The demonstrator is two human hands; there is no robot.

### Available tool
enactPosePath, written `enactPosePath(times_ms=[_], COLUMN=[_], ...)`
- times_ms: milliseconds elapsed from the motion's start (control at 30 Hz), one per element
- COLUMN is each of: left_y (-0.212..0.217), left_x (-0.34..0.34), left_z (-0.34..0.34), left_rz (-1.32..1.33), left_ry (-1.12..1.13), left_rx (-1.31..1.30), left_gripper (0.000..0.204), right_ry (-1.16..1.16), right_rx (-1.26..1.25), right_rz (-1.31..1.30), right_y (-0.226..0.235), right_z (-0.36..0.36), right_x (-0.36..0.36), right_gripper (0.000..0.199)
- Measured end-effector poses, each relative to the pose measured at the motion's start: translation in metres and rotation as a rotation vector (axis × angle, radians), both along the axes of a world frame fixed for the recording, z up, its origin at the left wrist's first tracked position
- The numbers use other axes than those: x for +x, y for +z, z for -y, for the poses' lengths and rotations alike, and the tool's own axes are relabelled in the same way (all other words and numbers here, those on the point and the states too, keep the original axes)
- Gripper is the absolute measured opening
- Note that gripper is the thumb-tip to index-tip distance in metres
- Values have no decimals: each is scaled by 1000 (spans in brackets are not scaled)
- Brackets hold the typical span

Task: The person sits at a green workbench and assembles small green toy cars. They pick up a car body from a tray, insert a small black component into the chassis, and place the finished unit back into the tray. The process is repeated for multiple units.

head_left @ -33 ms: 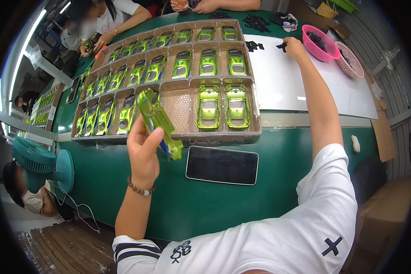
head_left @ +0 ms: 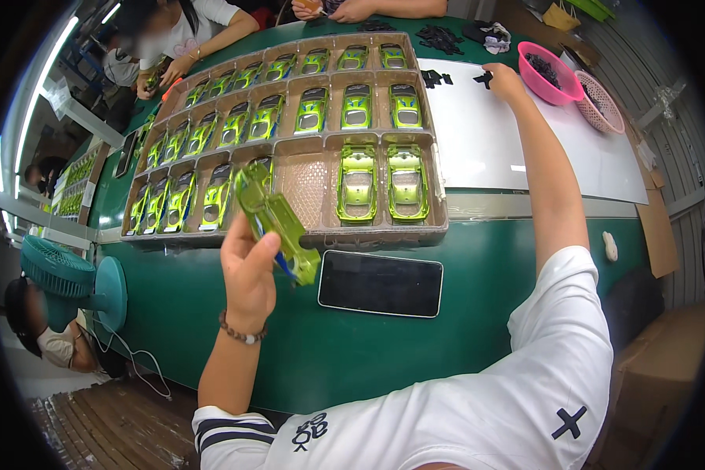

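Note:
My left hand (head_left: 248,270) is closed round a green toy car body (head_left: 278,223), thumb across its side. It tilts above the front edge of a brown divided tray (head_left: 305,184), its hollow underside partly showing. Far to the right, my right arm reaches over a white board (head_left: 478,149). There my right hand (head_left: 504,83) pinches a small black plastic part (head_left: 486,79) at the board's far side; its exact shape is too small to tell. More black parts (head_left: 435,78) lie just left of it. Several green car bodies (head_left: 358,184) stand in the tray's compartments.
A pink bowl (head_left: 547,78) and a pale pink basket (head_left: 601,106) with black parts stand beyond my right hand. A phone (head_left: 381,283) lies on the green table before the tray. A teal fan (head_left: 66,274) stands at left. Other people work across the table.
The car body in my left hand has tipped a little and shifted slightly down and right. My right hand stays at nearly the same spot.

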State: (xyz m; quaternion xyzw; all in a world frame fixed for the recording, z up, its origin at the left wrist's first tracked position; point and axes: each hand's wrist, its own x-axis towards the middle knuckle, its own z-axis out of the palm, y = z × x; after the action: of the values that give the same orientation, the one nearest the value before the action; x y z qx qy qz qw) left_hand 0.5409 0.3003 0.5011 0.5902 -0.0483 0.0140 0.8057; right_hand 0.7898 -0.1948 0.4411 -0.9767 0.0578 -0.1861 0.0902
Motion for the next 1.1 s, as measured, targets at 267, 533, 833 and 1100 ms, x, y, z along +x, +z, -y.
enactPosePath(times_ms=[267, 533, 833, 1100], left_y=[-42, -52, -56, -51], left_x=[-51, -48, -49, -59], left_z=[-25, -28, -33, -27], left_rz=[-114, -177, -189, -121], left_ry=[-186, -182, -187, -284], left_rx=[-324, -329, -325, -277], left_gripper=[68, 67, 66, 83], right_ry=[100, -10, 28, 386], right_rx=[108, 102, 12, 1189], right_rz=[-181, -108, -297, -9], right_y=[9, 10, 41, 90], right_z=[18, 10, 3, -56], right_x=[-15, -3, -13, -149], right_gripper=[43, 33, 41, 30])
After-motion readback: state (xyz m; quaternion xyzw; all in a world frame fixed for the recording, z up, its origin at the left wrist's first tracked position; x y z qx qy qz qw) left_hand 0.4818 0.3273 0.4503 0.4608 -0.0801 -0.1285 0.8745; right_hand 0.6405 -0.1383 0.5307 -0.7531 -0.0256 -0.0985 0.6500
